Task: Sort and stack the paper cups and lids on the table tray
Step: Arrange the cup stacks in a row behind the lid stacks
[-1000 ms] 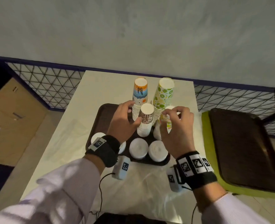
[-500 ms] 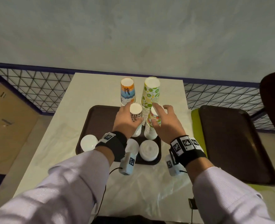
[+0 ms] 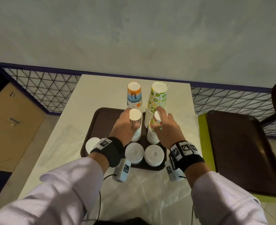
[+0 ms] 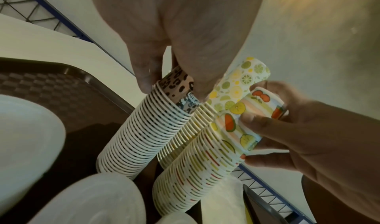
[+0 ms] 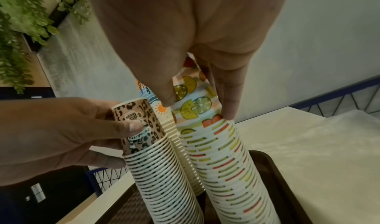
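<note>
Four upturned cup stacks stand on the brown tray (image 3: 101,120). My left hand (image 3: 125,127) grips the top leopard-print cup (image 3: 135,117) (image 4: 180,87) (image 5: 139,123) of the near left stack. My right hand (image 3: 164,127) grips the top fruit-print cup (image 3: 156,123) (image 4: 252,118) (image 5: 195,107) of the near right stack. Behind stand a taller sun-and-leaf stack (image 3: 134,98) and a lime-print stack (image 3: 157,101). Two piles of white lids (image 3: 134,152) (image 3: 154,154) sit at the tray's near edge, another white lid (image 3: 91,142) at its left edge.
The tray lies on a pale table (image 3: 69,127) covered near me with clear plastic film (image 3: 143,192). A second brown tray (image 3: 241,151) rests on a green seat to the right. A wire mesh fence (image 3: 41,88) runs behind the table, and a cardboard box (image 3: 7,124) stands left.
The view pulled back and tilted. Both hands settled lower round the tops of the two near stacks, and the fruit cup in the right hand went down onto its stack.
</note>
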